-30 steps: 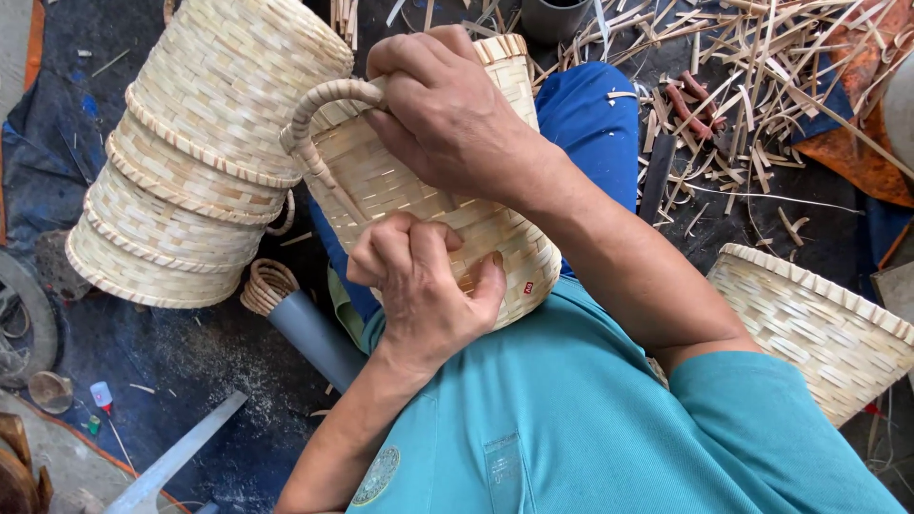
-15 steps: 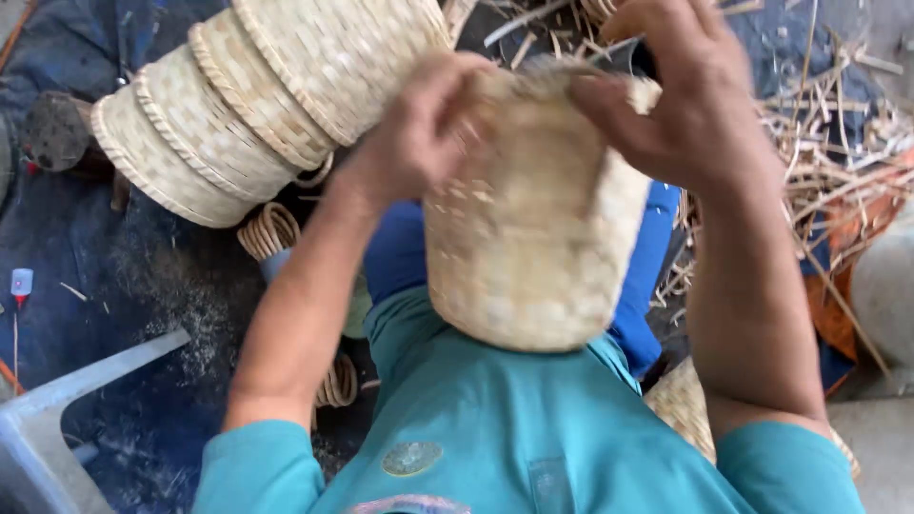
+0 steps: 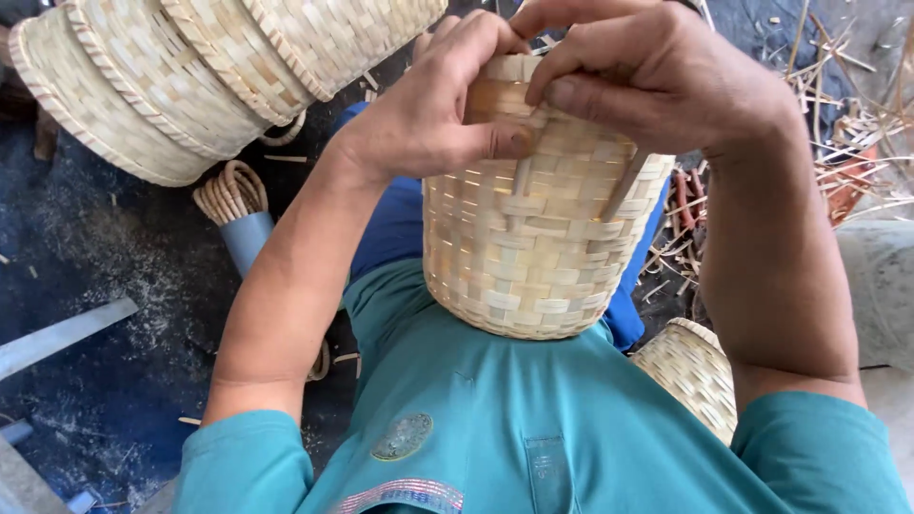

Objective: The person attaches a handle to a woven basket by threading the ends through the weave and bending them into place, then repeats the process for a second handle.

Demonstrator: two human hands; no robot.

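Head view: two hands, left hand (image 3: 428, 114), right hand (image 3: 657, 81), gripping one woven basket (image 3: 533, 247).

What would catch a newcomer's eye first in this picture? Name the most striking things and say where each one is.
In the centre, a pale woven basket rests bottom-first against the person's teal shirt, with the left hand and right hand both gripping its rim. At upper left lies a stack of nested baskets on its side. Loose cane strips litter the dark ground at upper right.
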